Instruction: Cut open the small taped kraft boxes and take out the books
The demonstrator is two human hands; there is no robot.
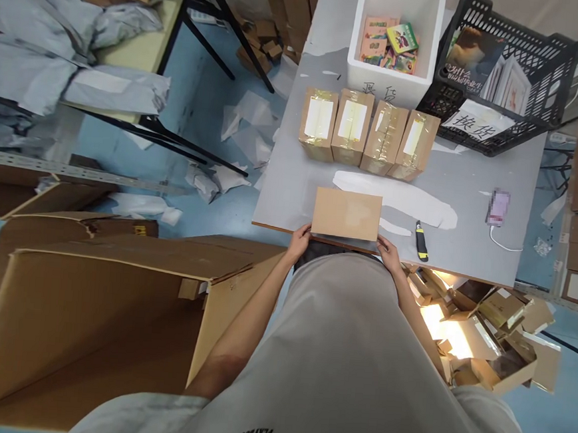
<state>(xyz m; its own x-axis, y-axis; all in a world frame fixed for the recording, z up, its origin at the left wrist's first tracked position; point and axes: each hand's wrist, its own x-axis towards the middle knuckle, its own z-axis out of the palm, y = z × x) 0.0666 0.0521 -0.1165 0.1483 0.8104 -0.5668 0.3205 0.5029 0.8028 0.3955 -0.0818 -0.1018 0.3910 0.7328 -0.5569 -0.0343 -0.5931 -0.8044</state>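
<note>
A plain cardboard box [346,214] sits at the near edge of the grey table in front of me. My left hand [299,243] grips its near left corner with curled fingers. At the near right corner, my right hand [389,253] has its fingers closed on the same box. A black and yellow utility knife [421,241] lies on the table right of the box, apart from my hand. Just beyond the box is a white patch [395,197] on the tabletop. Several taped cardboard boxes [352,127] stand in a row farther back.
A white bin [392,78] with small colourful packs and a black crate [496,126] of books stand at the back. A phone [498,206] on a cable lies right. A large open carton [94,334] is at left; discarded boxes [485,332] fill the lower right.
</note>
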